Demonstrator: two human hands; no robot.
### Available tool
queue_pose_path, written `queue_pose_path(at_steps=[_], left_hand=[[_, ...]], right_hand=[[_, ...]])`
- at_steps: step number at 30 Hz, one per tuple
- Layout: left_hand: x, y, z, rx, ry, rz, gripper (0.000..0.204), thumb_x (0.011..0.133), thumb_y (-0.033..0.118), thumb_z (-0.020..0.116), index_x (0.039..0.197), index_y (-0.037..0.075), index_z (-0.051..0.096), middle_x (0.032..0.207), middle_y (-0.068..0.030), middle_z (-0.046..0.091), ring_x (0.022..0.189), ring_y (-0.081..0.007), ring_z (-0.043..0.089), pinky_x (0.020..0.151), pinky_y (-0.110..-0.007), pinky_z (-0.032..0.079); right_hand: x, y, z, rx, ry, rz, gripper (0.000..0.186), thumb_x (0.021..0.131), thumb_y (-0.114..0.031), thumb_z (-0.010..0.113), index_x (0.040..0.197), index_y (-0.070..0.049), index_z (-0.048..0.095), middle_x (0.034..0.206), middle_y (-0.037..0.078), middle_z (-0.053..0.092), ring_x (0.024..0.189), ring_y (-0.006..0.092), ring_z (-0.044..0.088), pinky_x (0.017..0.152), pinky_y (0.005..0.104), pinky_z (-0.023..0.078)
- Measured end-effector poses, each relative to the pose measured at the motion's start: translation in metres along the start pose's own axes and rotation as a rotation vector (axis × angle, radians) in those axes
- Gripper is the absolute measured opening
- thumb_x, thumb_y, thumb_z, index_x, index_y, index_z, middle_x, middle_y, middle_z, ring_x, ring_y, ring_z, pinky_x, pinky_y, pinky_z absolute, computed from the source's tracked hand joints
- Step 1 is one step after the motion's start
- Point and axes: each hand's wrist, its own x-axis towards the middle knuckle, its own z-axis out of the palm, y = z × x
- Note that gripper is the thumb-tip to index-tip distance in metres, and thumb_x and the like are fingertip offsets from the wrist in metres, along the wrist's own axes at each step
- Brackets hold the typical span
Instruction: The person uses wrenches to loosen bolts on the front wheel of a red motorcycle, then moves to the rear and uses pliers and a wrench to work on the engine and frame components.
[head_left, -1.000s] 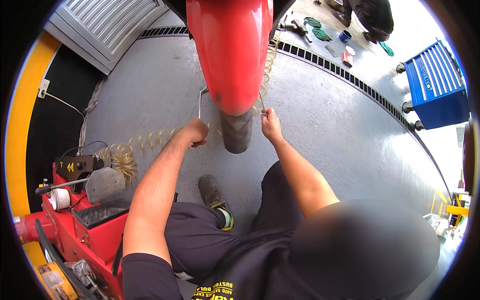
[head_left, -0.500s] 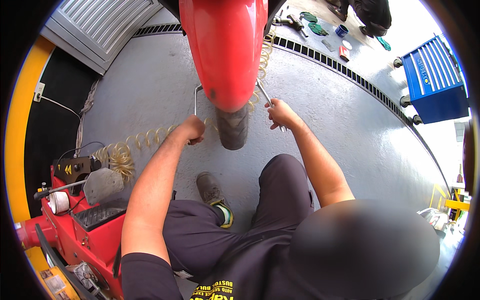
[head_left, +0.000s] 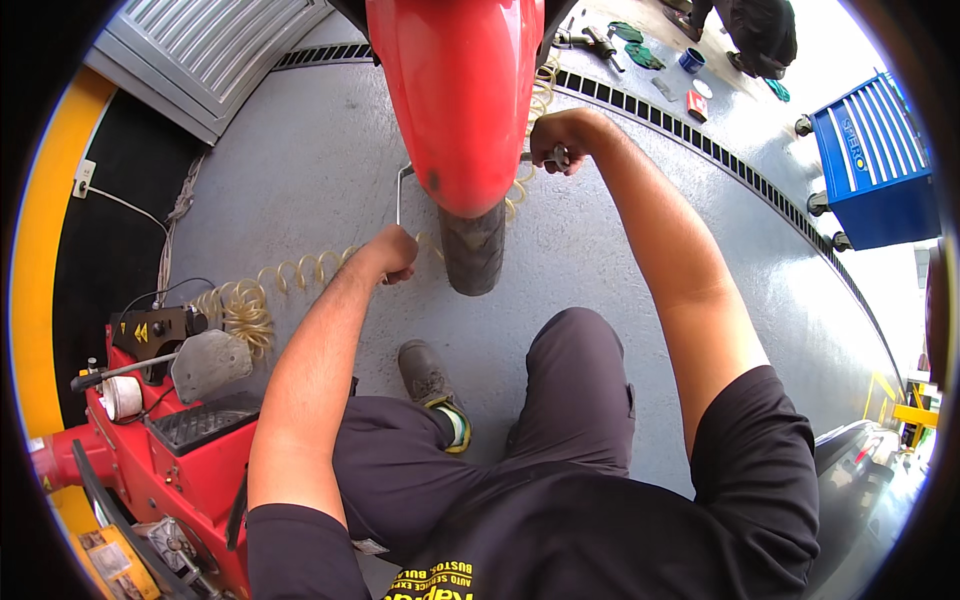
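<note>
A red motorcycle mudguard (head_left: 455,110) hangs over a worn black tyre (head_left: 472,258) in front of me. On its left side, my left hand (head_left: 390,254) is closed round the lower end of a thin, bent metal bar (head_left: 399,203). The bar's upper end turns in toward the wheel behind the mudguard. Across on the right side, my right hand (head_left: 566,140) is in a fist round a silver wrench (head_left: 560,157), held close to the mudguard's edge. The wrench's end pokes out of the fist toward me. The fastening behind the mudguard is hidden.
Coiled yellowish air hose (head_left: 243,315) runs behind the wheel. A red machine with a pedal (head_left: 212,368) stands at lower left, a blue tool cabinet (head_left: 880,190) at right. Beyond the floor grate (head_left: 690,142), a person (head_left: 755,35) is near tools and a blue can (head_left: 691,62).
My right hand has swung up and away from me with the wrench, from beside the tyre to beside the mudguard. The left hand stays nearly in place.
</note>
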Motion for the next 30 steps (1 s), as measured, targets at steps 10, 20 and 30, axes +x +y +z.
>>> queue_pose_path(at_steps=[10, 20, 30], left_hand=[[-0.007, 0.003, -0.002, 0.077, 0.007, -0.024, 0.023, 0.083, 0.005, 0.042, 0.072, -0.006, 0.058, 0.059, -0.0168, 0.058, 0.041, -0.0223, 0.050, 0.038, -0.039, 0.035], [-0.018, 0.012, -0.005, 0.043, -0.002, -0.018, 0.021, 0.087, 0.006, 0.041, 0.079, -0.008, 0.054, 0.061, -0.0172, 0.057, 0.041, -0.0214, 0.049, 0.036, -0.037, 0.032], [-0.016, 0.017, 0.013, 0.007, -0.093, 0.034, 0.035, 0.086, 0.003, 0.033, 0.120, -0.001, 0.040, 0.065, -0.0163, 0.053, 0.041, -0.0185, 0.045, 0.035, -0.034, 0.032]], right_hand=[[0.028, 0.077, 0.114, -0.112, 0.529, -0.402, 0.025, 0.078, -0.008, 0.050, 0.099, 0.005, 0.057, 0.086, 0.025, 0.067, 0.080, 0.0380, 0.067, 0.072, 0.0466, 0.054], [0.040, 0.084, 0.162, -0.023, 0.822, -0.387, 0.035, 0.084, -0.016, 0.046, 0.115, -0.003, 0.055, 0.091, 0.025, 0.066, 0.089, 0.0420, 0.064, 0.080, 0.0516, 0.050], [0.163, 0.102, 0.168, 0.124, 0.857, -0.242, 0.027, 0.090, -0.016, 0.039, 0.111, -0.003, 0.052, 0.101, 0.025, 0.065, 0.094, 0.0415, 0.064, 0.081, 0.0530, 0.049]])
